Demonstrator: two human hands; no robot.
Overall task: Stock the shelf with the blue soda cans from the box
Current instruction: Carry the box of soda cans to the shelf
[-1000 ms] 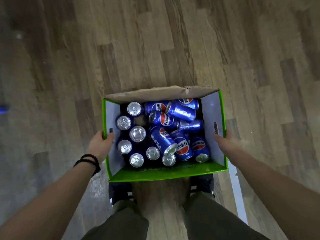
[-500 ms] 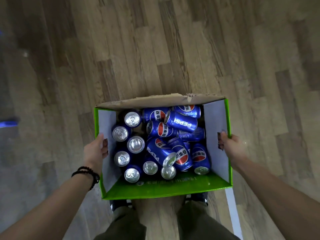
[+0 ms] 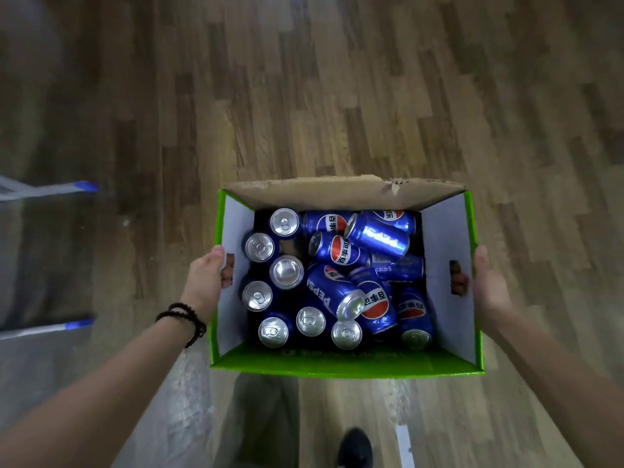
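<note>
A green cardboard box (image 3: pixel 344 363) with white inner walls hangs above the wooden floor between my two hands. My left hand (image 3: pixel 206 278) grips its left wall, fingers hooked through the handle slot. My right hand (image 3: pixel 489 285) grips the right wall the same way, fingers showing through that slot. Inside lie several blue soda cans (image 3: pixel 337 293): upright ones with silver tops on the left, others tipped over in a pile on the right. No shelf is in view.
Wood plank floor all around. At the left edge stand grey metal bars with blue tips (image 3: pixel 81 187), over a grey patch of floor. My leg and a black shoe (image 3: pixel 354 447) show below the box, beside a white floor strip (image 3: pixel 405 444).
The box has come up off the floor and sits higher and larger in view. Both hands stay on its side handles. The view has shifted, bringing the metal bars in at left.
</note>
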